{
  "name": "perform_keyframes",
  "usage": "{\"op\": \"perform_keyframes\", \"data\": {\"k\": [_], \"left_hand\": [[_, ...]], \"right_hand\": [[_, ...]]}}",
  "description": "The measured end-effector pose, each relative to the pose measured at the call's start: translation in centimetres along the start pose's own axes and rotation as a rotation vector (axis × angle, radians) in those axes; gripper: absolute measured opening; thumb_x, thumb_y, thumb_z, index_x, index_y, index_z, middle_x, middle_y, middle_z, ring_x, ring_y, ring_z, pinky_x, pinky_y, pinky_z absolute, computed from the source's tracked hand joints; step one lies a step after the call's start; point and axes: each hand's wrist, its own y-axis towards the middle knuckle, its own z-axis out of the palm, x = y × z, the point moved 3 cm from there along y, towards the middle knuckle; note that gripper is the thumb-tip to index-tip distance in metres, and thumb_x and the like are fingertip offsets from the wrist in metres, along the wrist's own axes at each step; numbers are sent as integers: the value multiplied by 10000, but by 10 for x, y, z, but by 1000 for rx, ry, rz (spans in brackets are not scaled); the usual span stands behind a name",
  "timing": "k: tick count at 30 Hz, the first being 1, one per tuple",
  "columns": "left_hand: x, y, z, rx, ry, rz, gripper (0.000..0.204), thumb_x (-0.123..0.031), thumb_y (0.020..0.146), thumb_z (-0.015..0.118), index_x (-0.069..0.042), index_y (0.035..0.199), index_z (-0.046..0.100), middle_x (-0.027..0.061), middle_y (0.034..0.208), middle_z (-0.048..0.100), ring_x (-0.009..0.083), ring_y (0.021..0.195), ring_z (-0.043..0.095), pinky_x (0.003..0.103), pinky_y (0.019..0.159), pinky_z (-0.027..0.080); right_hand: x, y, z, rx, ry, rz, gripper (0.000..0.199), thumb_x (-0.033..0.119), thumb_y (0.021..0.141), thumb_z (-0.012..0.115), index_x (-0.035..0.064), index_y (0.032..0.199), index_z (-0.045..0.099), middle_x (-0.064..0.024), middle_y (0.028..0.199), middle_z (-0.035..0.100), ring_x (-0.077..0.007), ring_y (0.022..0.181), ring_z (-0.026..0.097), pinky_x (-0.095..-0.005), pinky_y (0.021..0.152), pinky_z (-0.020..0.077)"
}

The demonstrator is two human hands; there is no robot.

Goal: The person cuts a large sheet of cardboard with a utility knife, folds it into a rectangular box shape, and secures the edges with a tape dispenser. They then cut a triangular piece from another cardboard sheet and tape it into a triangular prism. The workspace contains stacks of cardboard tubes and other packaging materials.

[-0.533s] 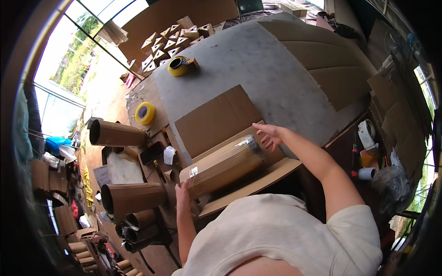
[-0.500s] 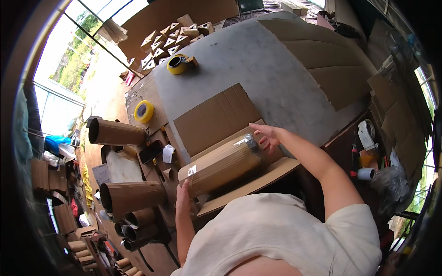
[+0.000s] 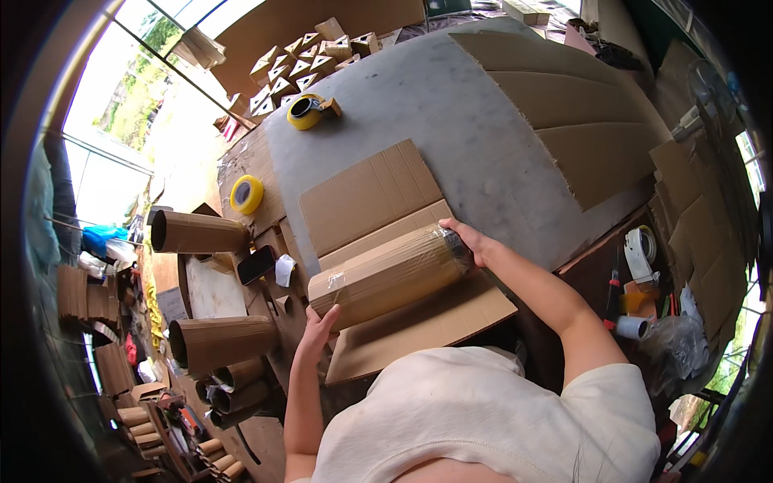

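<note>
A long brown cardboard tube (image 3: 386, 278), with clear tape near both ends, lies tilted across a creased cardboard sheet (image 3: 366, 197). My left hand (image 3: 320, 324) is closed on the tube's left end, its thumb on the near side and its other fingers partly hidden. At the far right end, which looks dark and taped over, my right hand (image 3: 471, 241) grips the rim with its fingers curled round it. One flap of the sheet rises behind the tube; another part extends in front of it, close to my body.
Yellow tape rolls (image 3: 246, 194) and a tape dispenser (image 3: 306, 111) sit on the table (image 3: 475, 177). Open cardboard tubes (image 3: 221, 342) and a dark phone (image 3: 258, 264) are at left. Flat cardboard (image 3: 580, 121) covers the right side. Folded triangular cardboard pieces (image 3: 294, 68) stand behind.
My right hand, with fingers apart before, has closed on the tube's right end. My left thumb has come over the left end. The tube has turned slightly.
</note>
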Motion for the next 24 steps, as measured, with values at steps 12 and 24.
{"op": "perform_keyframes", "data": {"k": [12, 24], "left_hand": [[12, 51, 13, -48, -36, 32, 776, -354, 798, 649, -187, 1345, 125, 132, 1284, 345, 302, 1139, 432, 483, 676, 536], [31, 76, 12, -133, -3, 109, 806, -324, 800, 657, -192, 1342, 76, 138, 1286, 349, 310, 1108, 466, 459, 659, 546]], "right_hand": [[-14, 5, -49, -303, 70, -244, 660, 675, 769, 458, 153, 1163, 547, -44, 1031, 530, -226, 953, 484, -474, 810, 408], [-51, 34, -72, -274, 245, -554, 565, 579, 812, 484, 139, 1160, 556, -15, 967, 550, -160, 885, 492, -334, 817, 368]]}}
